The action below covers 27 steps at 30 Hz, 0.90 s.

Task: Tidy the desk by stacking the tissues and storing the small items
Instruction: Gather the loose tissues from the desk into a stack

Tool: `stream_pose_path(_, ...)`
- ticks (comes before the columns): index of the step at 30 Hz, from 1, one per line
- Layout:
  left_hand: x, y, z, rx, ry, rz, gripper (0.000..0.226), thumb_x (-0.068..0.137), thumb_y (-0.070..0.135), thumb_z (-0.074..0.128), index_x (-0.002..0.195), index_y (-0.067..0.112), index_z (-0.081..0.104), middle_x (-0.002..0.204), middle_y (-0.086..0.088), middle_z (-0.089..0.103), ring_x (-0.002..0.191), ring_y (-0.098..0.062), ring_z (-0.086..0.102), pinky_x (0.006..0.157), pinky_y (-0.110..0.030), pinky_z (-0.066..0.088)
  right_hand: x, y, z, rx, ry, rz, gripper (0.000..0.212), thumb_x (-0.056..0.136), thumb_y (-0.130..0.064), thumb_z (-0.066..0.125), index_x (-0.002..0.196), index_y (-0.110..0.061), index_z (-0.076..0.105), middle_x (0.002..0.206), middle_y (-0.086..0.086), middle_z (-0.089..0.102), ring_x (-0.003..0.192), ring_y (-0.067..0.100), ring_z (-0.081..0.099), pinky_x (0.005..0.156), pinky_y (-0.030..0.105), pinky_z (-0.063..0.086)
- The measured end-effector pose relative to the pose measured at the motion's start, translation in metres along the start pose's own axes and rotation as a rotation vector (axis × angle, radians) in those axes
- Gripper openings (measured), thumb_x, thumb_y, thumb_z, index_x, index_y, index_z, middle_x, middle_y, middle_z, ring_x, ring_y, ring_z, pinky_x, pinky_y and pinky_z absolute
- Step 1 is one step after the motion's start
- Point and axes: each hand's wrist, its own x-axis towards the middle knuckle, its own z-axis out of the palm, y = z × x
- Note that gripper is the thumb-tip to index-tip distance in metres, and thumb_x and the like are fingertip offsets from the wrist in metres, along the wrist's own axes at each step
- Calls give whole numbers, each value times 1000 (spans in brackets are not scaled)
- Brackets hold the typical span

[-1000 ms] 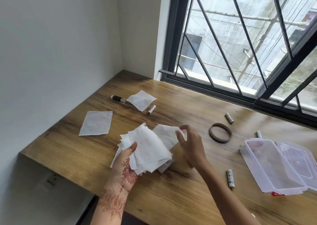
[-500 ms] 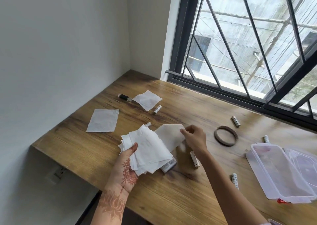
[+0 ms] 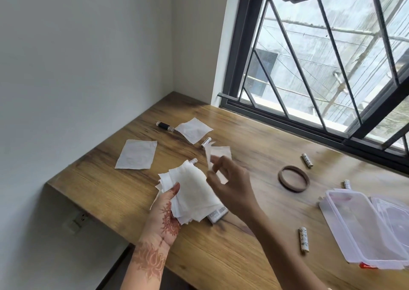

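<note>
Wooden desk (image 3: 232,256): scattered batteries (image 3: 303,240), ring (image 3: 293,179), loose tissues (image 3: 136,154).

Desk (image 3: 221,256) runs along the window (image 3: 321,68), wall on the left. Far left: USB stick (image 3: 164,126), a tissue (image 3: 193,130) just right of it, a battery (image 3: 205,142) at that tissue's near corner. Another tissue (image 3: 136,154) lies nearer the left edge. Centre, above the desk: tissue stack (image 3: 192,192). Right of centre: ring (image 3: 294,178), a battery (image 3: 307,160) behind it. Far right: open box (image 3: 363,230), a battery (image 3: 303,240) left of it.
</note>
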Motion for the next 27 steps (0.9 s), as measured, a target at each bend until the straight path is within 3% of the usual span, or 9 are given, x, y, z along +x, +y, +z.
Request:
stream_pose_path(2, 0, 0, 1, -54, -49, -12, 25, 92, 22, 50, 110, 13, 63, 93, -11, 71, 78, -26, 68, 53, -32, 56, -11, -3, 14, -93, -117, -57, 26, 81, -13, 63, 71, -31, 47, 119, -9, 60, 111, -4, 54, 86, 8, 41)
stream_pose_path(4, -1, -1, 0, -116, -113, -22, 27, 95, 24, 43, 98, 10, 67, 84, -10, 74, 71, -21, 71, 57, -31, 57, -19, -5, 28, -177, -206, -123, 9, 85, -15, 60, 83, -22, 54, 123, -3, 60, 116, 6, 52, 84, 1, 34)
stream_pose_path(6, 0, 1, -2, -172, -155, -42, 34, 96, 27, 39, 95, 7, 66, 82, -11, 74, 72, -20, 72, 57, -30, 59, -25, -6, 40, -228, -254, -221, 9, 89, -17, 55, 95, -11, 56, 115, 3, 62, 112, 14, 52, 88, 10, 38)
stream_pose_path(9, 1, 5, -7, -179, -182, -45, 45, 92, 42, 40, 103, 6, 65, 92, -13, 74, 83, -23, 72, 66, -34, 60, -26, -1, 51, -319, -297, -358, 15, 93, -21, 49, 89, -7, 52, 106, 5, 59, 105, 21, 52, 94, 30, 43)
stream_pose_path(13, 0, 8, -11, -77, -172, -30, 43, 87, 41, 48, 98, 7, 70, 97, -14, 72, 83, -22, 72, 66, -32, 60, -26, -5, 53, -293, -334, -426, 18, 95, -22, 45, 92, -7, 54, 111, 4, 59, 107, 15, 51, 97, 19, 40)
stream_pose_path(16, 3, 11, -19, -34, -70, 43, 31, 86, 22, 52, 113, 9, 61, 104, -14, 68, 82, -22, 70, 60, -30, 59, -19, -4, 48, -133, -284, -242, 19, 95, -25, 47, 102, -11, 58, 126, -1, 57, 121, 5, 46, 95, 13, 38)
stream_pose_path(21, 6, 21, -34, -15, 55, 195, 27, 89, 11, 53, 113, 22, 55, 106, -5, 63, 94, -22, 62, 54, -30, 57, 9, 24, 32, -138, 44, -18, 9, 88, -10, 58, 93, -13, 65, 93, -6, 65, 88, 7, 59, 73, 6, 40)
stream_pose_path(24, 6, 25, -43, -38, 63, 232, 39, 88, 12, 54, 126, 19, 49, 115, -9, 62, 103, -27, 61, 59, -32, 59, 21, 47, 27, -204, 44, 118, 8, 87, -13, 58, 91, -13, 65, 91, -4, 66, 90, 13, 59, 75, 23, 43)
stream_pose_path(27, 7, 28, -50, -31, 70, 257, 43, 89, 13, 54, 131, 19, 46, 118, -9, 61, 104, -28, 60, 61, -32, 59, 26, 62, 30, -320, -42, 194, 17, 88, -22, 58, 99, -11, 66, 101, 1, 66, 97, 15, 56, 70, 22, 33)
